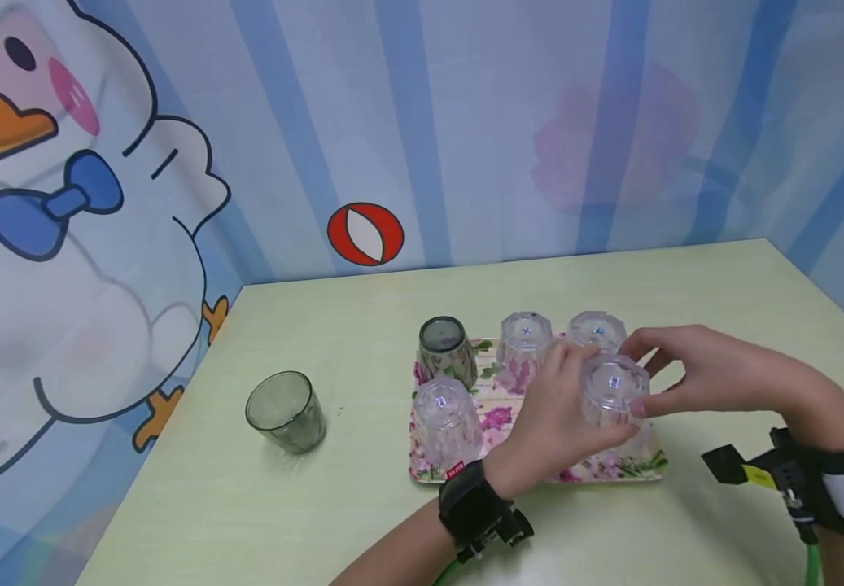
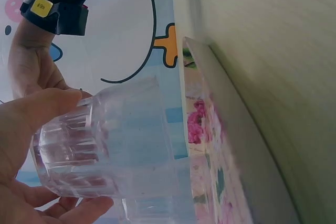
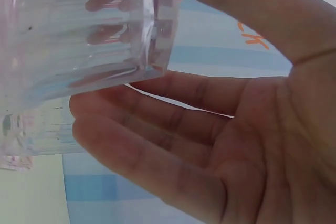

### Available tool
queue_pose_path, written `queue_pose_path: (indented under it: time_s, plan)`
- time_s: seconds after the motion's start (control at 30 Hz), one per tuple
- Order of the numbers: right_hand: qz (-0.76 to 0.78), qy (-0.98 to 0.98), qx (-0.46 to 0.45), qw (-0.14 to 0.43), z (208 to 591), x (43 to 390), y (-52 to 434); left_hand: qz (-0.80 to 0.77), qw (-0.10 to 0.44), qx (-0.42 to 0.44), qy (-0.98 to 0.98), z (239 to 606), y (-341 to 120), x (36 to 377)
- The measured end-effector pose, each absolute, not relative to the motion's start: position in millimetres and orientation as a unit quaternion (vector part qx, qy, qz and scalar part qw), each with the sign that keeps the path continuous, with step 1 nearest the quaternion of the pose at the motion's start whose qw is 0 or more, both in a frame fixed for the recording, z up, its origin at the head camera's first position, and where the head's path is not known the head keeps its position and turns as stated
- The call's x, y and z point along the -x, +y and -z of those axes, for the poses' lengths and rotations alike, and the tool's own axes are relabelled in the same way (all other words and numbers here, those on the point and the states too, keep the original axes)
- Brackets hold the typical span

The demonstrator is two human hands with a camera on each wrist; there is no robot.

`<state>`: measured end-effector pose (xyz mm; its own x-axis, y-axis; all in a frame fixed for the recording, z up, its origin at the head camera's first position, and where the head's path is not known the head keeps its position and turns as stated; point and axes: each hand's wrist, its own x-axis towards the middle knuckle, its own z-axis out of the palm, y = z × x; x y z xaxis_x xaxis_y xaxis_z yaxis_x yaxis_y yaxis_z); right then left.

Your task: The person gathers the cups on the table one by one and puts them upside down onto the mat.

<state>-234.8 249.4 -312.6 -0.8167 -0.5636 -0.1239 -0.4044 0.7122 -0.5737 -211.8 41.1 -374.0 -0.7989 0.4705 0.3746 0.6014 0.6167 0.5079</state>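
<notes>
- Here, both hands meet on one clear faceted glass (image 1: 614, 399), which stands upside down at the tray's four-o'clock corner.
- The left hand (image 1: 549, 423) curls its thumb and fingers round the glass's near side.
- The right hand (image 1: 714, 374) pinches the glass's base from three o'clock, its other fingers loosely spread.
- The floral tray (image 1: 649, 468) also holds three more inverted clear glasses and a grey one (image 1: 445, 348) at eleven o'clock.
- A smoky tumbler (image 1: 286, 411) stands upright on the pale green table (image 1: 246, 521), well apart from the tray at nine o'clock.
</notes>
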Motion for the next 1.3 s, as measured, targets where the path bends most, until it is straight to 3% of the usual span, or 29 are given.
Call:
queue_pose_path:
  time_s: [0.43,1.3]
  plan:
    - [0.268,0.909,0.261,0.181,324.8,236.5,250.6,0.284,0.114,0.288,-0.907,386.9,47.8,208.2]
    - [0.272,0.909,0.257,0.182,339.7,237.3,261.2,0.265,0.110,0.266,-0.920,397.2,61.6,204.9]
